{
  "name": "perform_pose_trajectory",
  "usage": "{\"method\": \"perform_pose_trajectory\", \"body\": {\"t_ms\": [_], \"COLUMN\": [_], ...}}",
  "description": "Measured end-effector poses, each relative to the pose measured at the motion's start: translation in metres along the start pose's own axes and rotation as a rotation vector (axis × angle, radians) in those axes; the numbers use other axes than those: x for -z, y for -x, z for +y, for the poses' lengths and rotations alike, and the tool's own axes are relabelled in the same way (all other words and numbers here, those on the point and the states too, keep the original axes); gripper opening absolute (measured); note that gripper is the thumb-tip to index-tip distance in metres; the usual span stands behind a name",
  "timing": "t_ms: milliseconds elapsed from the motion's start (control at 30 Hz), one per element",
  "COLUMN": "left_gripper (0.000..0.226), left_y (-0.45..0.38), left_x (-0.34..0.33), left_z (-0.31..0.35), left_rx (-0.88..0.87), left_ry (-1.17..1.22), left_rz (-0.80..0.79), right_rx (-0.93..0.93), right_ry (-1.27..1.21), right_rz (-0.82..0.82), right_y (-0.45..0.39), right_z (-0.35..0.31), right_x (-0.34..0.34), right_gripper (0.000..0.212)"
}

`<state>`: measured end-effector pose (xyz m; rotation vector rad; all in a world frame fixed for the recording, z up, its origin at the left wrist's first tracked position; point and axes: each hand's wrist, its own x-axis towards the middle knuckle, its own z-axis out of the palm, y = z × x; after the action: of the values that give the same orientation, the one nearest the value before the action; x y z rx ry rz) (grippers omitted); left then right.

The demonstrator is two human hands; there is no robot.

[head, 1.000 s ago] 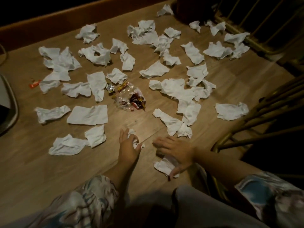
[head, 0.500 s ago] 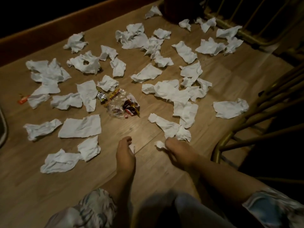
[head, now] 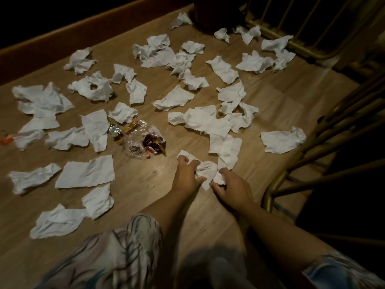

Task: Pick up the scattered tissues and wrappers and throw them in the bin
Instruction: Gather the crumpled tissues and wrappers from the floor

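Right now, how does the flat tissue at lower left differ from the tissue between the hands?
The flat tissue lies spread out, nearly smooth and untouched; the tissue between the hands is crumpled, gripped by the left hand and right hand. Both are white and on the wooden floor.

Dark container (head: pixel 216 11), far beyond the fingers (head: pixel 200 179): top cropped, identity unclear. Orange wrapper (head: pixel 5 140), far left of them: cut by edge. Right hand's (head: pixel 233 188) fingertips: buried in crumpled tissue (head: pixel 207 170).
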<state>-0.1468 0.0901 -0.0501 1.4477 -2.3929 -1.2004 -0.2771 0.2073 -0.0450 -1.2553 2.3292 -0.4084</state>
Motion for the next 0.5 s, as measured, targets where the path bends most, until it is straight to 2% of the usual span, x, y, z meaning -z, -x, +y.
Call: {"method": "perform_pose_trajectory", "body": {"t_ms": [100, 167, 267, 333, 433, 500], "left_gripper": [0.022, 0.017, 0.006, 0.008, 0.018, 0.021], "left_y": [0.009, 0.017, 0.023, 0.024, 0.018, 0.011], "left_x": [0.0, 0.003, 0.015, 0.028, 0.067, 0.103], "left_z": [-0.008, -0.014, -0.019, -0.018, -0.013, -0.013], "left_rx": [-0.015, -0.011, 0.024, 0.046, 0.032, -0.064], "left_ry": [-0.053, -0.044, 0.017, 0.082, 0.258, 0.168], "left_rz": [0.094, 0.098, 0.141, 0.194, 0.181, 0.128], "right_rx": [0.0, 0.019, 0.067, 0.082, 0.042, 0.054], "right_ry": [0.007, 0.05, 0.003, -0.082, -0.167, -0.152], "right_rz": [-0.039, -0.032, 0.011, 0.052, 0.081, 0.084], "right_y": [0.001, 0.0, -0.003, -0.003, -0.001, 0.001], "right_z": [0.001, 0.001, -0.002, -0.009, -0.029, -0.041], "right_x": [-0.008, -0.011, -0.012, -0.012, -0.009, -0.006], "right_gripper": [0.045, 0.042, 0.025, 0.019, 0.025, 0.036]}}
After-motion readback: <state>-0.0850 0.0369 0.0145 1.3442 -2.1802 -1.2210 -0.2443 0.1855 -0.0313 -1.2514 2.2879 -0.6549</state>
